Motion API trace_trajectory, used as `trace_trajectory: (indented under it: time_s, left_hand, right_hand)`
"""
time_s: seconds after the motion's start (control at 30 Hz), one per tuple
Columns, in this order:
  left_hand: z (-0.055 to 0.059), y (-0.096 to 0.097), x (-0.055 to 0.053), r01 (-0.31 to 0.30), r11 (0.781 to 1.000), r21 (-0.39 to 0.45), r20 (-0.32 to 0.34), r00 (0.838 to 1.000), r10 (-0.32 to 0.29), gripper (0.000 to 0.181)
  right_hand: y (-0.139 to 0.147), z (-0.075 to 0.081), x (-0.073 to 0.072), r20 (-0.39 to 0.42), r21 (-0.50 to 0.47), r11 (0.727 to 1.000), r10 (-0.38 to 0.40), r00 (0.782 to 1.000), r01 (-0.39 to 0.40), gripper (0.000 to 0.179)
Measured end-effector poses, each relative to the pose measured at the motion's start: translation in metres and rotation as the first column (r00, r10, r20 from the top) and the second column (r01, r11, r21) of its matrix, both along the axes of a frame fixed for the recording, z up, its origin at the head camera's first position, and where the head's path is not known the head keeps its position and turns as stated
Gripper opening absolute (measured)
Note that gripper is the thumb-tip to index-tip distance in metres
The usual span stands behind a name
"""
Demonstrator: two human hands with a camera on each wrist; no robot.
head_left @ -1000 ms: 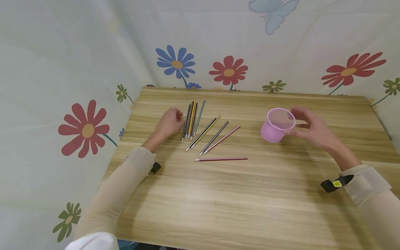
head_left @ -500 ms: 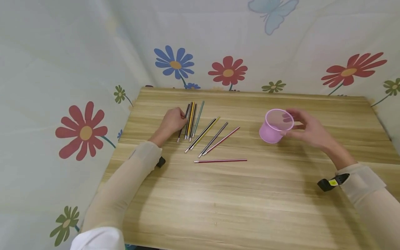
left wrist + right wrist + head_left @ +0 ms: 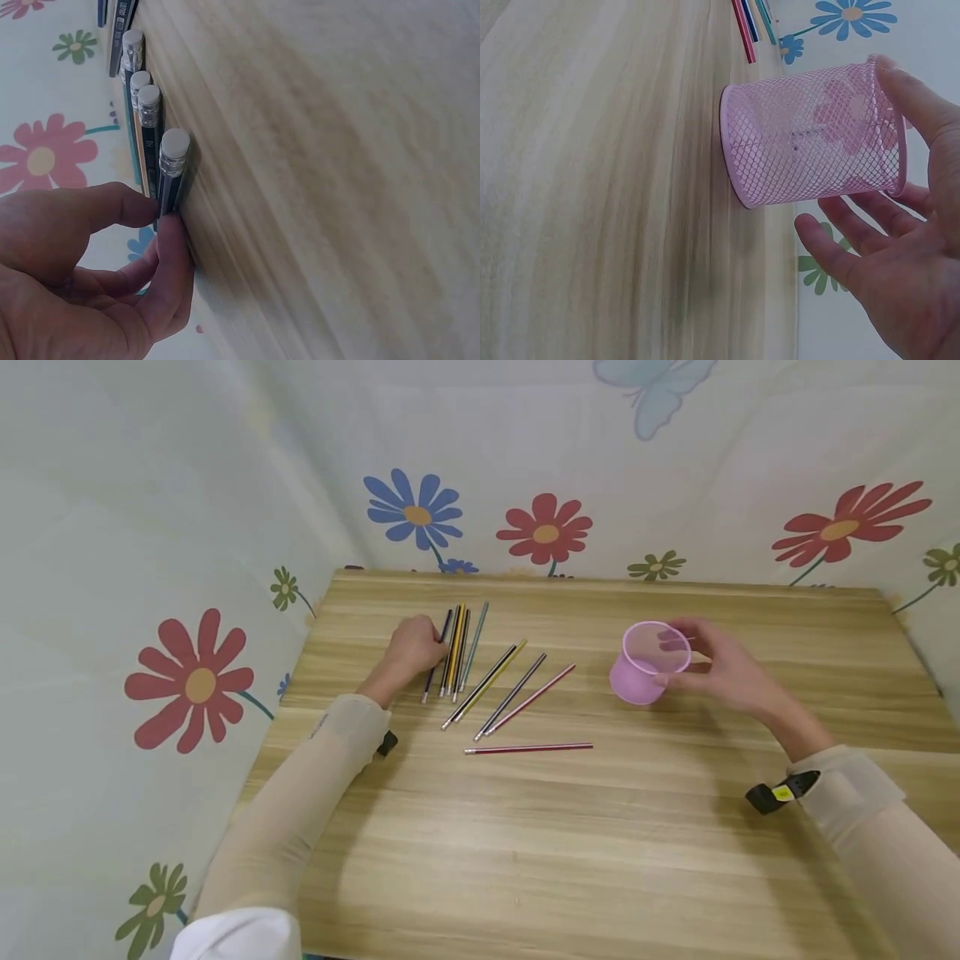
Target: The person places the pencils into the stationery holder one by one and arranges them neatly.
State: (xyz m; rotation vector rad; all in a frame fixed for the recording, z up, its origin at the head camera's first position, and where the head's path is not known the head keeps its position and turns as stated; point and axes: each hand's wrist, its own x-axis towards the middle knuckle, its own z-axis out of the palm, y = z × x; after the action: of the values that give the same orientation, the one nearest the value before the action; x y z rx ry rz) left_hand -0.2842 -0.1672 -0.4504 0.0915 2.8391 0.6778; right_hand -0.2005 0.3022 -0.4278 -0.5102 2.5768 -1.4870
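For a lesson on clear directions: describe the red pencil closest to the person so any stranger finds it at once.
On the table, find the pencils spread from the left hand toward the pink cup. The red pencil lies at their near side, eraser end left. Unlike the others, including the slanting red one, it lies crosswise, roughly parallel to the table's far edge.

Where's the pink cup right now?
In the head view, the pink mesh cup is right of centre, to the right of the pencils, with the right hand holding it near its rim.
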Motion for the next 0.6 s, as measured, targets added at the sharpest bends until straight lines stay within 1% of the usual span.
trace_trajectory:
  time_s: [0.1, 0.2, 0.33, 0.5, 0.6]
  left_hand:
    - [0.005, 0.0, -0.001, -0.004, 1.0, 0.003, 0.022, 1.0, 0.004, 0.038]
    - [0.003, -0.002, 0.002, -0.01, 1.0, 0.006, 0.026, 1.0, 0.009, 0.025]
    - [0.0, -0.005, 0.002, -0.008, 1.0, 0.01, 0.016, 1.0, 0.008, 0.021]
    - [-0.002, -0.008, -0.002, -0.023, 0.998, 0.063, 0.041, 0.999, 0.02, 0.023]
    - [0.0, -0.015, -0.004, -0.051, 0.99, 0.131, 0.088, 0.995, 0.04, 0.029]
  right_hand:
    - [-0.002, 0.001, -0.001, 0.002, -0.015, 1.0, 0.013, 1.0, -0.013, 0.077]
    - [-0.003, 0.001, 0.0, 0.004, -0.013, 1.0, 0.027, 1.0, -0.027, 0.075]
    - [-0.004, 0.002, 0.001, 0.01, -0.007, 1.0, 0.028, 1.0, -0.028, 0.075]
    - [-0.003, 0.001, 0.001, 0.005, -0.011, 1.0, 0.016, 1.0, -0.016, 0.077]
    - [-0.002, -0.002, 0.0, 0.006, -0.015, 1.0, 0.015, 1.0, -0.015, 0.079]
